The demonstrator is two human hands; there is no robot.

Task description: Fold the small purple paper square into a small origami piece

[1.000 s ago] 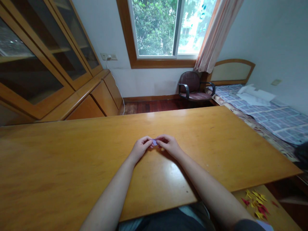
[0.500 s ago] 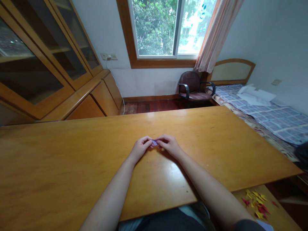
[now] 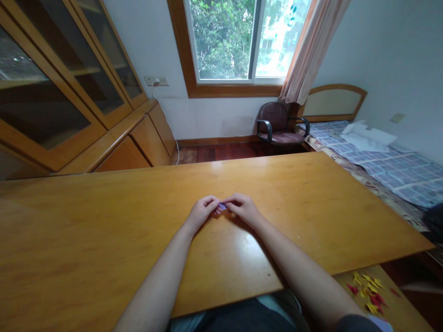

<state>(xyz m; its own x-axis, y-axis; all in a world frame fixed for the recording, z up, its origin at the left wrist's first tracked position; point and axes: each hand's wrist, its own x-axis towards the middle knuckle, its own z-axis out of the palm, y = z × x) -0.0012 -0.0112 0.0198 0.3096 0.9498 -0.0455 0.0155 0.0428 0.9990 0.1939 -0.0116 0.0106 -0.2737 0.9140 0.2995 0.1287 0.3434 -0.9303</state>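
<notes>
My left hand (image 3: 202, 212) and my right hand (image 3: 243, 208) meet at the middle of a long wooden table (image 3: 104, 221), fingertips pinched together. Between them sits a small purple piece of folded paper (image 3: 222, 206), mostly hidden by the fingers. Both hands rest on the tabletop, and both forearms reach in from the near edge.
Several small yellow and red folded paper pieces (image 3: 368, 290) lie on a lower wooden surface at the bottom right. A glass-door cabinet (image 3: 65, 87) lines the left wall. A dark armchair (image 3: 278, 124) stands under the window, and a bed (image 3: 384, 161) is at the right.
The fingers have closed a little more over the purple paper, so less of it shows. Hands and arms stay in the same place.
</notes>
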